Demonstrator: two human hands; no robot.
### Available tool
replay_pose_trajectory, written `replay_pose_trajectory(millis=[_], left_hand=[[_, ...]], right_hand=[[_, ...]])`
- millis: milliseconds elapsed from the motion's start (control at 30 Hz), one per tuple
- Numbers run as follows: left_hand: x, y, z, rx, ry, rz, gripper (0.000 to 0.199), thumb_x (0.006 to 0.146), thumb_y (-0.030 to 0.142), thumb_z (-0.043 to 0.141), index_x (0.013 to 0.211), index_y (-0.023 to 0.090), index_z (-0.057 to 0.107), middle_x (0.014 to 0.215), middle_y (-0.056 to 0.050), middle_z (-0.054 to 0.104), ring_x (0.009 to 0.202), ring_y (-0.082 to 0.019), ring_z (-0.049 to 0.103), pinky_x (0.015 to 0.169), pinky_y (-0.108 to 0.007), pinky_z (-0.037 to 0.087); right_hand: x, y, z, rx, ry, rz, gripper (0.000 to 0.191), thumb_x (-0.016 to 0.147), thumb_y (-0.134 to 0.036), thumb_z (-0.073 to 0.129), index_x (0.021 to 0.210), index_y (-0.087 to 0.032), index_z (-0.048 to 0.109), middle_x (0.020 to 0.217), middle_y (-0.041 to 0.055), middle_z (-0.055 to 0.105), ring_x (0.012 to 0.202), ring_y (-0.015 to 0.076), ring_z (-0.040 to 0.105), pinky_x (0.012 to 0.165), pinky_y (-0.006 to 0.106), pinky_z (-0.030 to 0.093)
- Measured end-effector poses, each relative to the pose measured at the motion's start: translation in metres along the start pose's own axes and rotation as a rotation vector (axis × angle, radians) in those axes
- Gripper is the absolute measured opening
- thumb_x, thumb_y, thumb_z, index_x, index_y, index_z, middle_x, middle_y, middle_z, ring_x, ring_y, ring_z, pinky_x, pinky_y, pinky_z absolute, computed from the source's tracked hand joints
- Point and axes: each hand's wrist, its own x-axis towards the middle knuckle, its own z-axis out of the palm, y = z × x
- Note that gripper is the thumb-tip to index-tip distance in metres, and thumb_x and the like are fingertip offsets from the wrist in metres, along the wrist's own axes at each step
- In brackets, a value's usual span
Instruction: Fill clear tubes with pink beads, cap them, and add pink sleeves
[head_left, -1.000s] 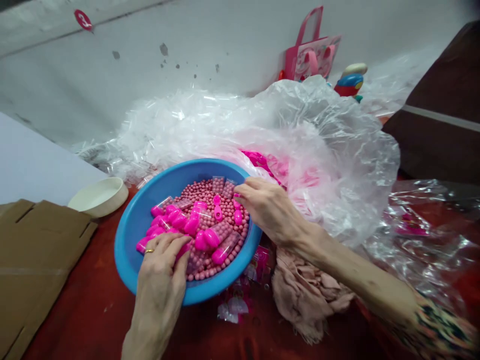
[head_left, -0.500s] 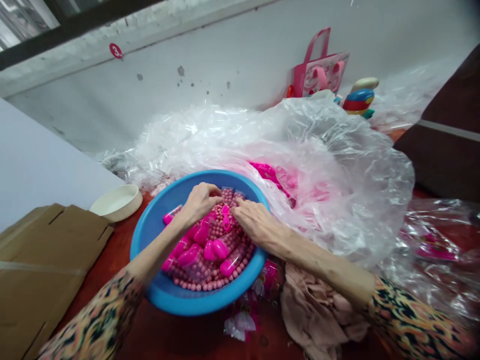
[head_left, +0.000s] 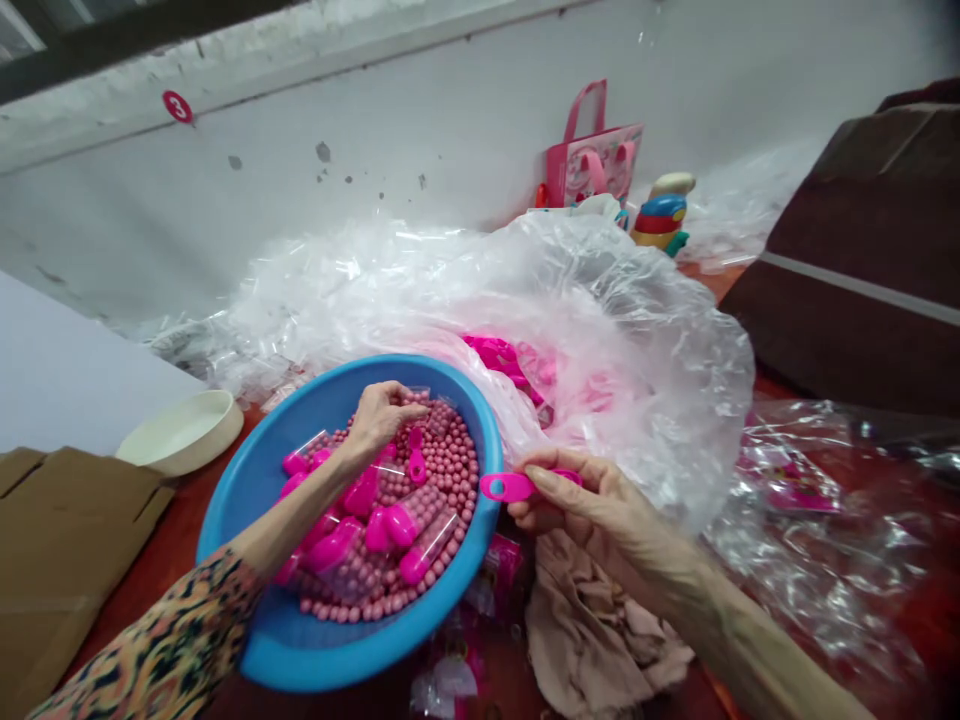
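A blue basin (head_left: 225, 500) holds many pink beads (head_left: 457, 450), several clear tubes with pink ends (head_left: 427, 550) and a small pink plastic piece (head_left: 416, 458) lying on the beads. My left hand (head_left: 382, 415) is inside the basin near its far side, fingers pinched together. What they grip, if anything, is hidden; a clear tube lies by the fingertips. Just off the basin's right rim, my right hand (head_left: 577, 500) pinches a flat, bright pink plastic piece with a hole (head_left: 510, 487) between thumb and fingers, its rounded end pointing left.
Clear plastic bags (head_left: 600, 290), some with pink parts (head_left: 502, 360), heap behind the basin. A white dish (head_left: 184, 435) and cardboard (head_left: 67, 540) sit left. A brown cloth (head_left: 592, 630) lies front right, a dark box (head_left: 855, 260) right. A pink bag (head_left: 592, 165) stands by the wall.
My right hand has come out of the basin over its right rim and now holds the pink plastic piece. My left hand stays in the basin. The view has shifted right.
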Motion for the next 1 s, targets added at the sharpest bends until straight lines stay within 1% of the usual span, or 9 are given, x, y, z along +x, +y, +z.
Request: replay_pose_trajectory(millis=[67,167,267,367,433,533,733,833,1000], left_hand=[[-0.015,0.017,-0.014,-0.074,-0.114,-0.023,0.012,0.067,0.023,0.069,0.062,0.017,0.060,0.062,0.000,0.069,0.057,-0.017,0.066,0.053,-0.028,0.053],[-0.054,0.045,-0.038,-0.207,-0.187,-0.049,0.011,0.067,0.022,0.070,0.076,0.017,0.064,0.070,0.001,0.069,0.065,-0.016,0.066,0.060,-0.026,0.054],[-0.109,0.058,-0.046,-0.307,-0.227,-0.075,0.010,0.061,0.020,0.075,0.067,0.020,0.067,0.066,0.000,0.070,0.061,-0.018,0.066,0.055,-0.026,0.055],[-0.165,0.046,-0.027,-0.349,-0.331,-0.063,0.008,0.066,0.019,0.073,0.072,0.024,0.073,0.063,0.001,0.071,0.054,-0.016,0.063,0.051,-0.025,0.053],[-0.194,0.029,-0.004,-0.368,-0.308,-0.005,0.017,0.063,0.013,0.075,0.075,0.024,0.073,0.067,0.001,0.072,0.060,-0.016,0.063,0.059,-0.024,0.051],[-0.225,0.002,0.031,-0.418,-0.293,-0.085,0.022,0.063,0.002,0.071,0.073,0.021,0.070,0.068,0.002,0.070,0.061,-0.015,0.061,0.060,-0.023,0.047],[-0.249,-0.027,0.069,-0.404,-0.100,-0.165,0.019,0.065,0.003,0.070,0.074,0.020,0.068,0.073,0.000,0.068,0.073,-0.018,0.062,0.068,-0.026,0.047],[-0.252,-0.033,0.073,-0.413,-0.049,-0.152,0.011,0.068,0.013,0.073,0.074,0.021,0.068,0.074,0.000,0.067,0.074,-0.019,0.062,0.069,-0.027,0.048],[-0.251,-0.037,0.073,-0.424,-0.080,-0.090,0.006,0.074,0.026,0.070,0.075,0.020,0.068,0.074,-0.002,0.067,0.073,-0.019,0.062,0.068,-0.028,0.049]], right_hand=[[-0.008,0.003,0.000,0.011,0.009,-0.003,0.022,0.068,-0.029,0.076,0.082,-0.016,0.065,0.069,0.0026,0.072,0.060,0.0103,0.068,0.061,0.019,0.053],[-0.019,0.011,0.001,-0.005,0.057,0.000,0.020,0.067,-0.029,0.077,0.079,-0.016,0.067,0.066,0.0015,0.072,0.057,0.0096,0.067,0.057,0.017,0.051],[-0.030,0.020,-0.003,-0.019,0.172,0.048,0.023,0.066,-0.033,0.078,0.077,-0.017,0.067,0.062,0.0011,0.070,0.053,0.0105,0.065,0.050,0.017,0.050],[-0.043,0.031,-0.011,-0.029,0.287,0.079,0.027,0.061,-0.036,0.080,0.077,-0.018,0.069,0.059,0.0003,0.069,0.051,0.0116,0.064,0.050,0.019,0.050],[-0.053,0.039,-0.018,-0.053,0.338,0.068,0.027,0.059,-0.037,0.081,0.076,-0.019,0.069,0.060,-0.0003,0.068,0.052,0.0098,0.062,0.051,0.017,0.048],[-0.070,0.052,-0.026,-0.113,0.379,0.064,0.026,0.061,-0.038,0.080,0.075,-0.018,0.070,0.060,-0.0005,0.066,0.052,0.0078,0.056,0.049,0.016,0.044],[-0.090,0.082,-0.032,-0.165,0.403,0.138,0.027,0.067,-0.042,0.074,0.077,-0.018,0.068,0.057,-0.0015,0.060,0.051,0.0087,0.049,0.051,0.020,0.041],[-0.091,0.090,-0.028,-0.379,0.392,0.092,0.027,0.071,-0.044,0.070,0.076,-0.017,0.067,0.062,-0.0014,0.059,0.055,0.0099,0.048,0.053,0.021,0.040],[-0.091,0.086,-0.022,-0.779,0.246,-0.071,0.026,0.082,-0.039,0.057,0.070,-0.019,0.065,0.063,-0.0017,0.055,0.059,0.0124,0.049,0.056,0.022,0.040]])
